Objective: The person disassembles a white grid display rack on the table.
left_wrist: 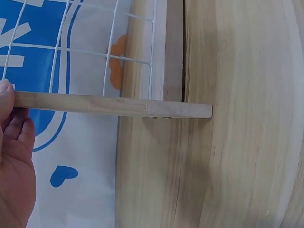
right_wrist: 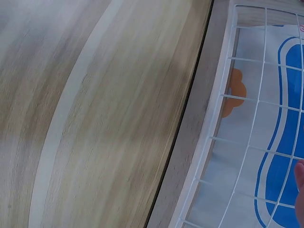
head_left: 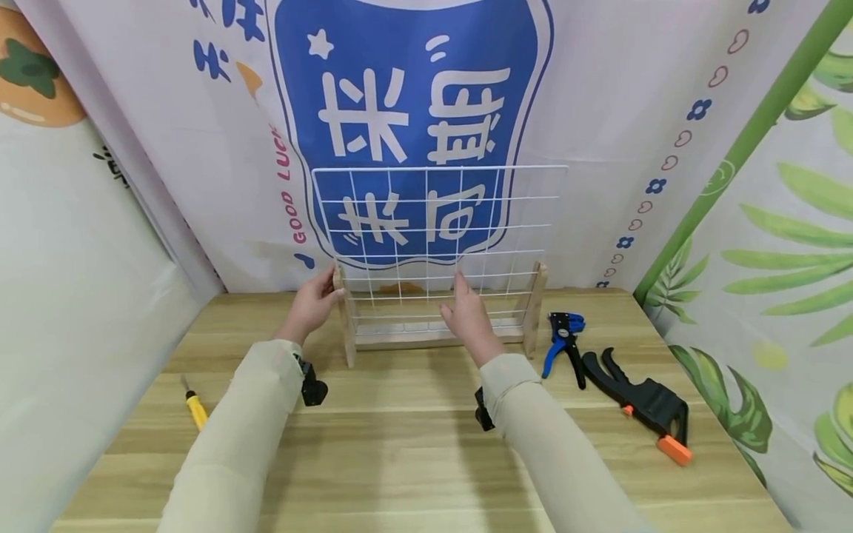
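Observation:
A white wire grid (head_left: 426, 230) stands upright in a wooden stand (head_left: 440, 339) with a post at each side. At its left side, my left hand (head_left: 315, 302) grips the top of the wooden post (left_wrist: 95, 103), thumb and fingers on either side of it. My right hand (head_left: 469, 317) is in front of the grid's lower middle, index finger extended upward against the wires. In the right wrist view only a fingertip (right_wrist: 299, 178) shows at the right edge, over the grid wires (right_wrist: 259, 102). The grid's lower edge sits along the stand's wooden crossbar (right_wrist: 187, 156).
Right of the stand lie blue and black wire strippers (head_left: 565, 346) and a black clamp with orange parts (head_left: 649, 403). A yellow-handled screwdriver (head_left: 195, 407) lies at the left of the wooden table (head_left: 393, 459). A printed curtain (head_left: 613, 111) hangs close behind the stand.

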A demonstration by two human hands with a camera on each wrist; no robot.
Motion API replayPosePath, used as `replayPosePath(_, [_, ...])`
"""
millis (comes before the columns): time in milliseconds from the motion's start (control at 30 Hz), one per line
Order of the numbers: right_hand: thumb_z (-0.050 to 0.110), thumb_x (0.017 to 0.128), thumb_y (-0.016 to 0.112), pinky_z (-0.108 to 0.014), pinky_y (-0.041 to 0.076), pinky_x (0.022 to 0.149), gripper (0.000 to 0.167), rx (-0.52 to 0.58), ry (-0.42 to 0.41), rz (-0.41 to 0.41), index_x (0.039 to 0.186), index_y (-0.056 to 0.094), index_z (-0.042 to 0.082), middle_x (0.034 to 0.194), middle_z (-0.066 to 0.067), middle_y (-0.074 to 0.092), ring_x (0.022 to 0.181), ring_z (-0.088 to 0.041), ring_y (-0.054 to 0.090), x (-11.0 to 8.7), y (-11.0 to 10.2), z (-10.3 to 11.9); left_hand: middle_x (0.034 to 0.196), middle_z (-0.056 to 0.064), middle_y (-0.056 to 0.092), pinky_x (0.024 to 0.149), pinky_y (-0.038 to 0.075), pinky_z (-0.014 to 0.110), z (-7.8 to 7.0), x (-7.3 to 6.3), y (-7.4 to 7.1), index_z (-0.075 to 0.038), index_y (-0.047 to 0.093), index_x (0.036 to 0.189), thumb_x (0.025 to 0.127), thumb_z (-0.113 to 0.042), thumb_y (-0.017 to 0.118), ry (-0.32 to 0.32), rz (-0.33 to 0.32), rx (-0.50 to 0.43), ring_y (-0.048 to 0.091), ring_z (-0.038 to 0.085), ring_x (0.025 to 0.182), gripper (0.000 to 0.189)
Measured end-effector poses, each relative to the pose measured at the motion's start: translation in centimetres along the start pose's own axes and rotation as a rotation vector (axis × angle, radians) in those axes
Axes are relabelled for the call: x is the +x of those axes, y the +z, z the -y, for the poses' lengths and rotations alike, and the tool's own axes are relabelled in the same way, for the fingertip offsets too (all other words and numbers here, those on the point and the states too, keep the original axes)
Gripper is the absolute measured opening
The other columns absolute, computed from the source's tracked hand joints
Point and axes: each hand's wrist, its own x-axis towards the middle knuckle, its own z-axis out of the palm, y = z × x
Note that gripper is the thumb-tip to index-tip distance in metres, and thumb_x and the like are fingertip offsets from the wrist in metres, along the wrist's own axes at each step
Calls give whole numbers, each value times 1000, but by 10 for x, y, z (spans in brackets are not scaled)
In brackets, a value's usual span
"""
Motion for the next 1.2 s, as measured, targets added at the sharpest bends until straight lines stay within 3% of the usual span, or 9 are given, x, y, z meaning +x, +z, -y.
replayPosePath(233, [19,85,65,-45,45,102,72,21,27,-24,141,27,-6,132,-28,46,115,-43,50,-4,0,2,142,28,32,112,33,43,2,-9,0,8,21,143,93,-4,52,11,31,-125,35,38,131,60])
replayPosePath(333, [22,84,67,-44,47,100,73,25,39,-46,139,30,-6,129,-28,50,113,-42,52,-7,0,2,144,27,31,113,32,42,2,-16,2,7,20,143,93,-5,53,-15,30,-160,34,36,132,61])
replayPosePath(567, [26,81,71,-42,58,81,67,27,18,-125,129,41,-8,104,-26,62,90,-39,62,-11,-1,5,145,29,25,113,30,42,-1,-33,5,11,18,142,91,-3,55,-12,12,-165,30,39,133,64])
replayPosePath(667, [26,80,72,-42,58,80,66,29,1,-159,127,42,-9,104,-27,62,89,-40,62,-12,1,5,145,29,25,113,29,40,-1,-37,5,11,18,142,91,-1,55,-6,10,-182,30,38,133,64])
replayPosePath(867, [31,77,74,-42,58,79,67,48,42,-215,123,44,-8,107,-27,61,91,-40,62,-16,5,11,143,29,29,112,30,40,-3,-49,6,9,19,142,90,-1,56,-28,14,-189,32,38,132,65])
replayPosePath(1033, [31,75,77,-41,59,71,65,54,11,-290,116,46,-9,99,-27,62,82,-39,62,-21,9,15,142,30,30,109,32,39,-3,-60,8,12,22,140,89,2,57,-9,-23,-180,33,39,131,63])
replayPosePath(1200, [34,74,77,-36,59,63,66,59,38,-299,116,45,-7,94,-23,62,72,-34,61,-21,11,16,140,31,32,108,32,36,-5,-65,11,14,25,139,87,3,58,10,-50,-187,34,39,130,62])
